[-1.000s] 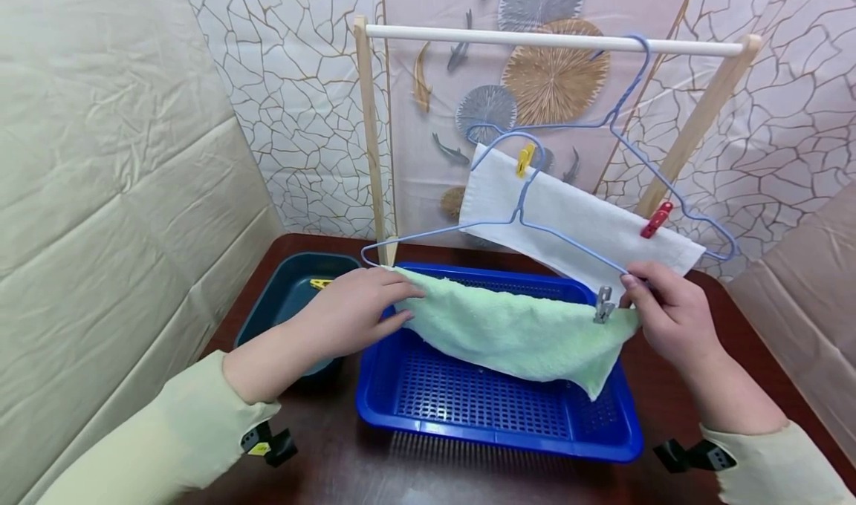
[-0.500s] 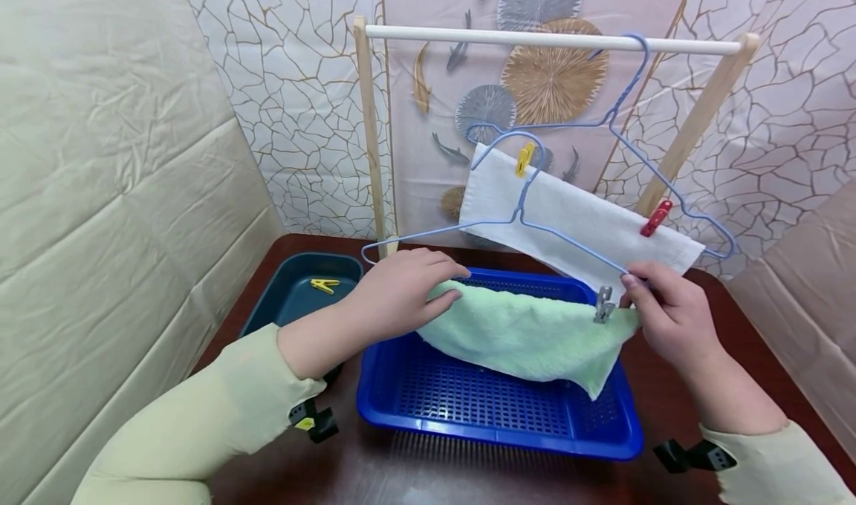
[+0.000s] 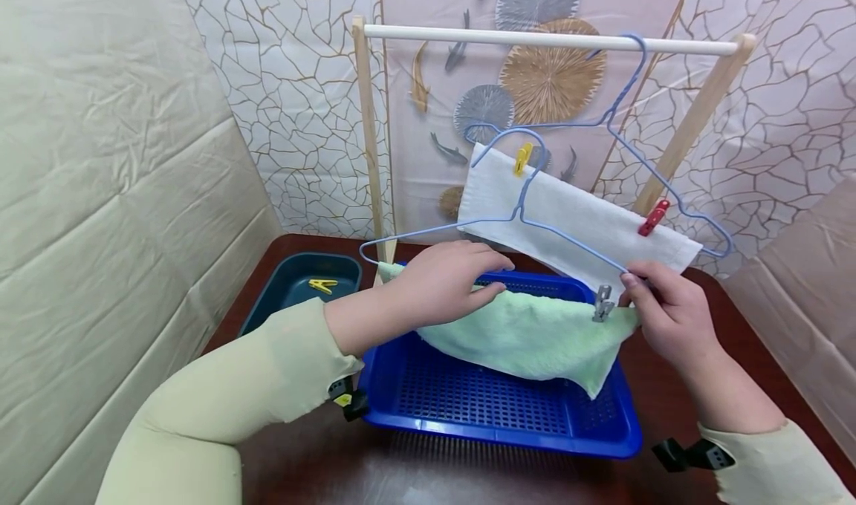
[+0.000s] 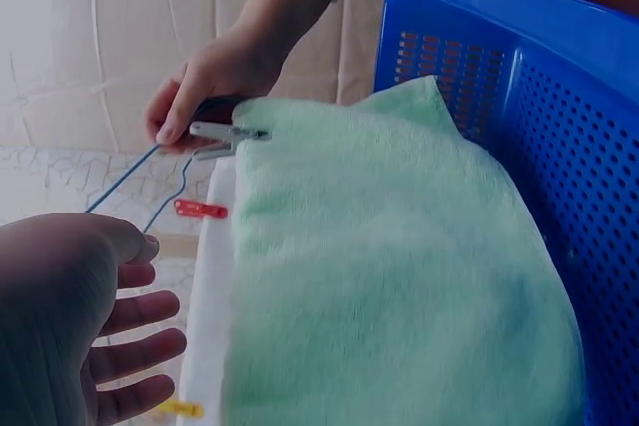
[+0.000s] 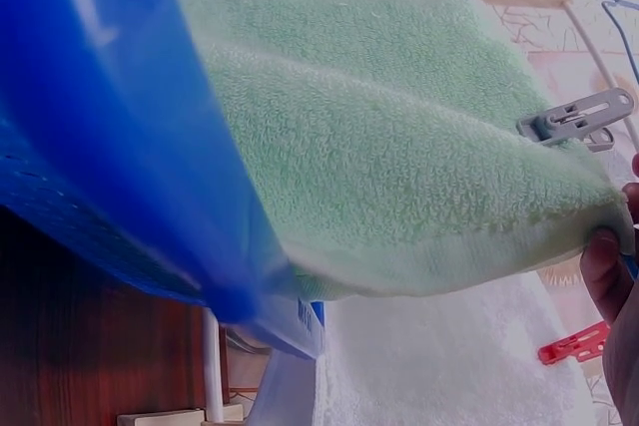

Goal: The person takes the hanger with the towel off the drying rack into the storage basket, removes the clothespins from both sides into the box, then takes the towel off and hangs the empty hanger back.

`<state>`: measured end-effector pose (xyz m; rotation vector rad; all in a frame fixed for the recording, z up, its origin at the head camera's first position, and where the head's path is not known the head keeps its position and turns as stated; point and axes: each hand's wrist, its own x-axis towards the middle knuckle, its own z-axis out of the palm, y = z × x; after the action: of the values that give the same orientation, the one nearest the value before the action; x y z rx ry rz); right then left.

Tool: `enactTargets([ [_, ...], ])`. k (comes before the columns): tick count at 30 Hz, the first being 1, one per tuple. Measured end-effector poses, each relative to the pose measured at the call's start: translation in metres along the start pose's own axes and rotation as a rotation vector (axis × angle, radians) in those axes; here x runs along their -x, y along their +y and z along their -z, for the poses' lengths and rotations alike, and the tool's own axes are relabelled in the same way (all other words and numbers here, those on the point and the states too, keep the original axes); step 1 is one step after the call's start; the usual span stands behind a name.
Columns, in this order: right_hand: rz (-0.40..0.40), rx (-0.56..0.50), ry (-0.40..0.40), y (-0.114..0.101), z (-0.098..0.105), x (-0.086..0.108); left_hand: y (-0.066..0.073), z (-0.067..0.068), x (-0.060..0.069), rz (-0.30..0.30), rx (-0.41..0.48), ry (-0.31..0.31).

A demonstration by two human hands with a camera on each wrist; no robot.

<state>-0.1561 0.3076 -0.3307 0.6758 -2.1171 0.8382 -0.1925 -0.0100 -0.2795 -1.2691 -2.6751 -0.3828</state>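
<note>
The right hand (image 3: 669, 308) grasped the right end of a blue wire hanger (image 3: 519, 209) together with a corner of the light green towel (image 3: 528, 338). The towel hung from the hanger, its lower part above the blue basket (image 3: 495, 438), and a grey clip (image 3: 603, 304) bit its upper edge just beside that hand. The left hand (image 3: 455, 282) was released, fingers extended, in front of the towel's upper edge; whether its thumb brushed the wire could not be told for certain.

Behind, a second hanger (image 3: 610, 115) was hooked over the white rod (image 3: 481, 36) of a wooden rack, bearing a white cloth (image 3: 562, 208) pinned by a yellow clip (image 3: 523, 159) and a red clip (image 3: 654, 217). Left of the basket, a dark green tray (image 3: 281, 290) stood on the brown tabletop (image 3: 301, 445), another yellow clip (image 3: 323, 286) lying inside.
</note>
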Motion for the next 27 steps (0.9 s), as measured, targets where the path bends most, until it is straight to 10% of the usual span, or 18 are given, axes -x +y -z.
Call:
enactTargets([
  [27,0.006,-0.029,0.013,-0.006,-0.003,-0.007,0.052,-0.033,-0.066,0.035,0.074,-0.115],
])
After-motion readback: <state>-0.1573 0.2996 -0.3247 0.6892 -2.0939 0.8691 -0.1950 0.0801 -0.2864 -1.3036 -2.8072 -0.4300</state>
